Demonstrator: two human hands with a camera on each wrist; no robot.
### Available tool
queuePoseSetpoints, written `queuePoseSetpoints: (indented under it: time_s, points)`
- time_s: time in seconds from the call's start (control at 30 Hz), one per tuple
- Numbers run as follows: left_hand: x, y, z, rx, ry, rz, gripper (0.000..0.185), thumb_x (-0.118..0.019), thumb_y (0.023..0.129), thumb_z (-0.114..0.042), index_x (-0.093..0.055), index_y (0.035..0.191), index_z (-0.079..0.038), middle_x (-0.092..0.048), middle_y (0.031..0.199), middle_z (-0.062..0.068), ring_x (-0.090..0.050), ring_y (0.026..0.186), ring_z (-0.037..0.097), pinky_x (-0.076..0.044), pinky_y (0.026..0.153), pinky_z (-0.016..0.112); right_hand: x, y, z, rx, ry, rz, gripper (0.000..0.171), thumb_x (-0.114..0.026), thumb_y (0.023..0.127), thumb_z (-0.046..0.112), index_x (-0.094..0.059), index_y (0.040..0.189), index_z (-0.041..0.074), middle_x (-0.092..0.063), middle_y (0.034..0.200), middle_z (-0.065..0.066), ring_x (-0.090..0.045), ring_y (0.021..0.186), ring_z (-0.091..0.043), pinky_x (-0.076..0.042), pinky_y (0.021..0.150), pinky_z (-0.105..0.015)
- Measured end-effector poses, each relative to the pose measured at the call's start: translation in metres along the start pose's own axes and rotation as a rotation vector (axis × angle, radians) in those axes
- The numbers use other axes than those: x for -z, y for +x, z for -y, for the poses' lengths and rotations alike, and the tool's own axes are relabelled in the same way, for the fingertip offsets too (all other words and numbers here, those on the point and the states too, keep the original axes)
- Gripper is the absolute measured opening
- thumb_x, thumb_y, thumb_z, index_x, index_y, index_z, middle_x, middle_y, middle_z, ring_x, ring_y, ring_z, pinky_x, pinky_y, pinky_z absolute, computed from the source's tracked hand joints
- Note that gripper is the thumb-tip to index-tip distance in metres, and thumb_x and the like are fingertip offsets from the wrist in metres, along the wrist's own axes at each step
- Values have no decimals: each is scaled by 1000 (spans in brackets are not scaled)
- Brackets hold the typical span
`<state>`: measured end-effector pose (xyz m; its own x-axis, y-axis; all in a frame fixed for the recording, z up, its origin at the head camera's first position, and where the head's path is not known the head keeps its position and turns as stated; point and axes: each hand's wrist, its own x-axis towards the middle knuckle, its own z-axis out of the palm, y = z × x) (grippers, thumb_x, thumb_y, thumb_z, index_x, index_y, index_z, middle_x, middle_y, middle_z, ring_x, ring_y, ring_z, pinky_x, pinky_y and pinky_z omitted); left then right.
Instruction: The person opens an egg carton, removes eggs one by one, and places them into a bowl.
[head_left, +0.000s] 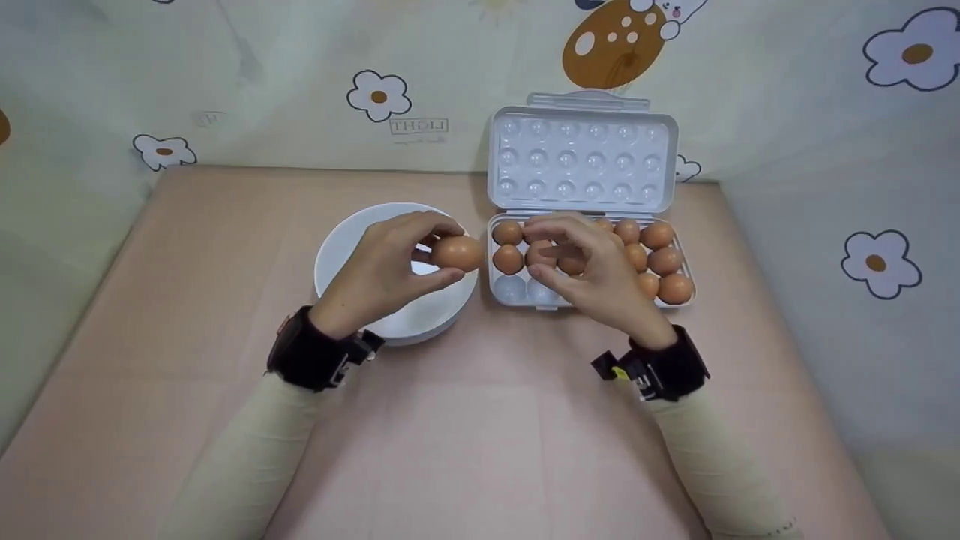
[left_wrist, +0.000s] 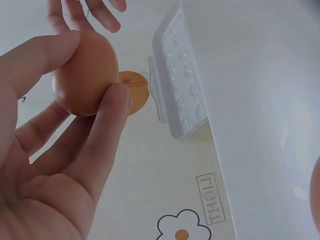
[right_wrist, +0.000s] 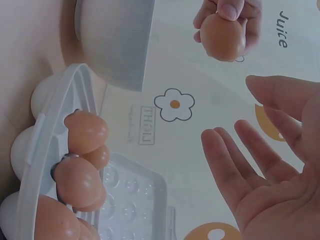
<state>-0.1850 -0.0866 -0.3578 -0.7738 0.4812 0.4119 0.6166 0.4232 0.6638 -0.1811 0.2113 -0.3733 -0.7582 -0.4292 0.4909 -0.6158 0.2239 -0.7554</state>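
A brown egg (head_left: 458, 253) is pinched between the thumb and fingers of my left hand (head_left: 386, 262), above the right part of a white bowl (head_left: 427, 328). In the left wrist view the egg (left_wrist: 87, 75) shows whole, with fingertips on its sides. My right hand (head_left: 589, 262) is over the egg box, its fingers spread and gently curved with nothing between them. Below it, several brown eggs (head_left: 665, 261) sit in the cups of the white plastic egg box (head_left: 517, 304). Two cups at the front left show their plastic bottoms. My right hand and forearm hide part of the rows.
The egg box's lid (head_left: 583, 157) stands raised at the back. At the right edge of the left wrist view, part of another egg (left_wrist: 315, 195) shows against the bowl's white inside. A pink cloth (head_left: 480, 435) covers the table, with a patterned curtain (head_left: 285, 82) behind.
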Motion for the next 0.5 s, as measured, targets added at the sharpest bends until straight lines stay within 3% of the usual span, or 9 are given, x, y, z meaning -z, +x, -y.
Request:
queuePoseSetpoints:
  time_s: [0.27, 0.5]
  points:
    - [19, 4, -2, 4, 105, 48, 37, -89, 87, -12, -71, 119, -7, -73, 112, 3, -71, 100, 15, -60, 87, 30, 10, 1, 1, 27, -252, -6, 35, -81, 94, 10, -74, 128, 13, -68, 136, 2, -61, 129, -16, -54, 104, -32]
    - [33, 14, 0, 54, 148, 110, 37, -88, 86, -8, -71, 119, -6, -73, 111, 4, -72, 99, 18, -61, 87, 33, 16, 2, 3, 41, -273, 8, 41, -82, 91, 3, -74, 129, 14, -70, 134, -3, -60, 131, -18, -50, 109, -33]
